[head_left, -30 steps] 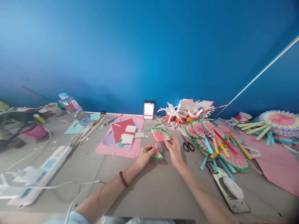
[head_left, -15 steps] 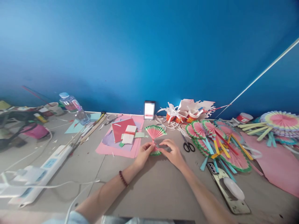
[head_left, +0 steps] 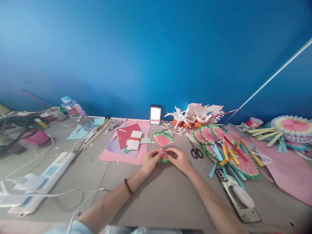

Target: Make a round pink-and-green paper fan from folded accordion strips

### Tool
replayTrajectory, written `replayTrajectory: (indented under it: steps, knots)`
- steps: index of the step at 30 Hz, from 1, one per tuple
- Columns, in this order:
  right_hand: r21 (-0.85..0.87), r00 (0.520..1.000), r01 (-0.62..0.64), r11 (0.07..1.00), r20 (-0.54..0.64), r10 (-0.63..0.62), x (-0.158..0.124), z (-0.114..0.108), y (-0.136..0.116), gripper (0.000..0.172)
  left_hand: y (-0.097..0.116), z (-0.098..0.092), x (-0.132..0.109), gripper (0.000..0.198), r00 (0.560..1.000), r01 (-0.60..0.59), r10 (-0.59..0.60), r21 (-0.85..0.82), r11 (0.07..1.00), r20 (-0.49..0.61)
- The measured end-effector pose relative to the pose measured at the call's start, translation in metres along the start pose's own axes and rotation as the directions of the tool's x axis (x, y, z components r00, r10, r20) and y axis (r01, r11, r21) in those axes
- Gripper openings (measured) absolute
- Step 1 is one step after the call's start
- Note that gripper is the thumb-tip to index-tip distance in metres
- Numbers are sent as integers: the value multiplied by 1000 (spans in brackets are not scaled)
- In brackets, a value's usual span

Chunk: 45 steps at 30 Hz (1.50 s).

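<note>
Toward the far edge of the grey tabletop (head_left: 156, 201), midway along it, I watch the left hand (head_left: 150, 160) pinch the narrow waist of a pleated pink-and-green paper fan (head_left: 163, 138), flared at both ends, as the right hand (head_left: 179, 160) pinches it too. Black-handled metal scissors (head_left: 197, 153) lie nearer the right edge.
</note>
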State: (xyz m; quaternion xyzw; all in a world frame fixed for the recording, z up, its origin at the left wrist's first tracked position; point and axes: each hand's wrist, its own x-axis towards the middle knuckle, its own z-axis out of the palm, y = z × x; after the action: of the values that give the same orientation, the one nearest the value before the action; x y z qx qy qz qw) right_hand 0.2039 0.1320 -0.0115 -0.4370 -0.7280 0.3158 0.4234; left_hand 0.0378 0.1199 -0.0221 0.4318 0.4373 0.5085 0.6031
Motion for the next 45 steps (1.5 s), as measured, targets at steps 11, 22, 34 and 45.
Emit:
replayTrajectory:
  steps: [11, 22, 34, 45]
  knots:
    - [-309, 957, 268, 913, -26, -290, -4, 4, -3, 17, 3, -1, 2, 31, 994, -94, 96, 27, 995, -56]
    - [-629, 897, 278, 726, -99, -430, -6, 1, -1, 19, -3, -3, 6, 33, 994, -50, 57, 89, 995, -89]
    - [-524, 906, 303, 796, -102, -412, -5, -3, 5, 20, 3, -6, 6, 32, 999, 33, -32, 58, 998, -14]
    - [-404, 904, 300, 864, -168, -393, -4, 0, 2, 19, -1, -10, 6, 34, 1000, 17, -17, 10, 1000, 5]
